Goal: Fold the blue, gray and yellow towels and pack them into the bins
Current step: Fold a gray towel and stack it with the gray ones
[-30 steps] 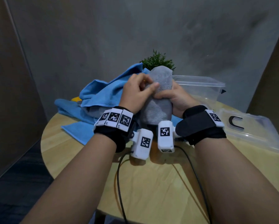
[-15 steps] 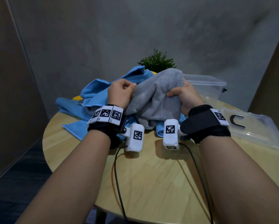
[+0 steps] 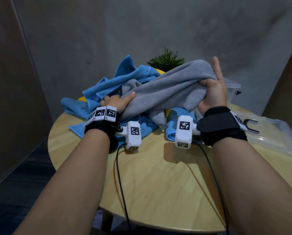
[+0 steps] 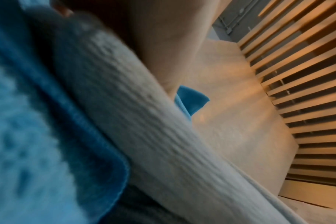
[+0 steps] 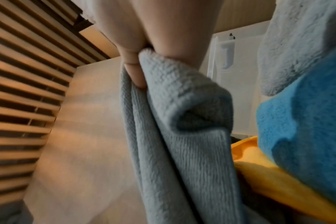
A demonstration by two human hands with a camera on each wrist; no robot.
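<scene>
Since a second ago the hands have drawn apart, stretching the gray towel out between them above the desk. The left hand, low over the blue towels, grips the towel's lower end with its thumb laid along the cloth. The towel rises rightward to the right hand, which pinches the upper end in curled fingers while one finger points up. A clear bin stands just behind that hand.
</scene>
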